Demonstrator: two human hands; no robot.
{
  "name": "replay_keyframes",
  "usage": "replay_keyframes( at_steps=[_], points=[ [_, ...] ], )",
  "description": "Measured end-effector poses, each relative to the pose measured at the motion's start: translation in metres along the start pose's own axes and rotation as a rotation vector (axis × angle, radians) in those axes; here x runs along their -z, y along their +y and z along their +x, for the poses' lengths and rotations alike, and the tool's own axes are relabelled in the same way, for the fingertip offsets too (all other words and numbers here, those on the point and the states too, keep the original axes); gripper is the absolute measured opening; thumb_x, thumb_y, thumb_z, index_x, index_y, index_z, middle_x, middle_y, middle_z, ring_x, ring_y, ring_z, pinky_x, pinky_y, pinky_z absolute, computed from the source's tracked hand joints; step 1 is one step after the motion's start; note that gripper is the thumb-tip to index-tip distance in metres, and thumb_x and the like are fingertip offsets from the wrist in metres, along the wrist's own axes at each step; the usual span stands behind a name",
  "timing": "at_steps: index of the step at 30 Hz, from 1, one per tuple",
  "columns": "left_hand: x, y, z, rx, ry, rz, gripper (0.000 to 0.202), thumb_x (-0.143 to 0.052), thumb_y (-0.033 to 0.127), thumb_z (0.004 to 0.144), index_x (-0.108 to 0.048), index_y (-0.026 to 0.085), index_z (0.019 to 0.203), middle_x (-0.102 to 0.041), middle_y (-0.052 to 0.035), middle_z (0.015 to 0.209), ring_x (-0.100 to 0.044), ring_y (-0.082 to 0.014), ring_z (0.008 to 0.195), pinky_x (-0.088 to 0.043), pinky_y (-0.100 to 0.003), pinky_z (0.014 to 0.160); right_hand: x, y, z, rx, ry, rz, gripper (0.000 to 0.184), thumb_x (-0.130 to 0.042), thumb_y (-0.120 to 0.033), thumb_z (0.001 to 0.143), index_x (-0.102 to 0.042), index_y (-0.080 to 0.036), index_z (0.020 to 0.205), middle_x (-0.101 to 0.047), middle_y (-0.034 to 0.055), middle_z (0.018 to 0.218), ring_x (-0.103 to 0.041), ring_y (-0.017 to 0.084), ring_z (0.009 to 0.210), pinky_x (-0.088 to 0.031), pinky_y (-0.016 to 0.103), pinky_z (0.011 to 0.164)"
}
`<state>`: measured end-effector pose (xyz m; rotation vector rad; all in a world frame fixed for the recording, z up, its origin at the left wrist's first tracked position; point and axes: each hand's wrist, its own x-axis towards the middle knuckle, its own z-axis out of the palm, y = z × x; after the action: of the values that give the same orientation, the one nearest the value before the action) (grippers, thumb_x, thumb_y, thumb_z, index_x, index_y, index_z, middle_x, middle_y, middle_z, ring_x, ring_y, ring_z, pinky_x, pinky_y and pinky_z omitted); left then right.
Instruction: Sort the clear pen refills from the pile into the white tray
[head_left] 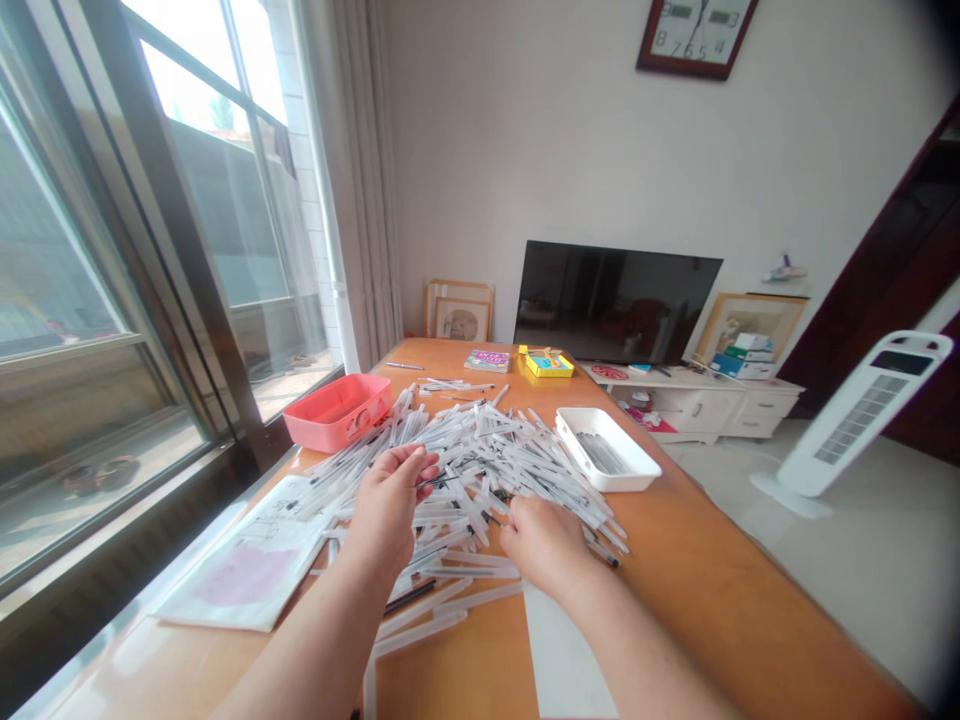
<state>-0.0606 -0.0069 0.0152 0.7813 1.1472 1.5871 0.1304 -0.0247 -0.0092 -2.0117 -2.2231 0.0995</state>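
A large heap of translucent white pen parts [525, 450], some with black bits, covers the middle of the table. My left hand [391, 495] is over the heap's near left side, thumb and fingertips pinched on a thin dark pen refill. My right hand [546, 540] is closed at the heap's near right side, back of the hand towards me. A dark slim piece shows just at its fingertips, but the fingers hide most of what they hold. A white tray [646, 477] with a row of grey-black pens stands right of the heap. To the left sits a red plastic basket [322, 425].
A booklet [244, 585] lies at the left on the wooden table [697, 600], and a white sheet [566, 655] is under my right forearm. A yellow box [549, 367] and a small colourful book [487, 361] lie at the far end. A window runs along the left side.
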Motion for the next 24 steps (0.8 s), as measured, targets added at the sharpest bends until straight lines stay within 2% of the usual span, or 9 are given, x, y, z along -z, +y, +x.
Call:
replay_keyframes(
  at_steps=[6,9,17,24],
  points=[
    [-0.001,0.0,-0.002,0.0,-0.026,0.024,0.046,-0.083,0.047,0.066,-0.066,0.017,0.095,-0.073,-0.008,0.093,-0.067,-0.0174,0.082,-0.046,-0.029,0.072,0.013,0.016,-0.006,-0.042,-0.084,-0.055,0.017,-0.06,-0.019,0.077,-0.076,-0.021,0.082,-0.075,0.0126,0.086,-0.07,0.027,0.082,-0.038,0.03,0.063],
    [-0.003,-0.002,-0.002,-0.006,-0.063,0.084,0.045,-0.08,0.05,0.069,-0.066,0.018,0.098,-0.073,-0.0086,0.096,-0.066,-0.0179,0.084,-0.045,-0.03,0.074,0.018,0.027,-0.011,-0.048,-0.114,-0.066,0.014,-0.061,-0.017,0.074,-0.074,-0.021,0.078,-0.074,0.0114,0.081,-0.069,0.027,0.079,-0.036,0.029,0.061],
    [-0.014,-0.009,-0.013,-0.047,-0.146,0.266,0.04,-0.079,0.048,0.069,-0.067,0.019,0.093,-0.073,-0.0071,0.089,-0.067,-0.0216,0.081,-0.044,-0.031,0.071,0.015,0.035,-0.012,-0.076,-0.125,0.044,0.008,-0.062,-0.021,0.075,-0.07,-0.023,0.074,-0.07,0.0057,0.074,-0.062,0.021,0.069,-0.029,0.028,0.058],
    [-0.022,-0.014,-0.02,-0.1,-0.255,0.37,0.025,-0.07,0.042,0.078,-0.065,0.019,0.087,-0.071,-0.006,0.082,-0.062,-0.0183,0.069,-0.043,-0.029,0.063,0.02,0.042,-0.013,-0.052,-0.123,0.189,0.004,-0.063,-0.022,0.068,-0.065,-0.022,0.064,-0.064,0.0003,0.063,-0.052,0.015,0.059,-0.024,0.027,0.054]
  ],
)
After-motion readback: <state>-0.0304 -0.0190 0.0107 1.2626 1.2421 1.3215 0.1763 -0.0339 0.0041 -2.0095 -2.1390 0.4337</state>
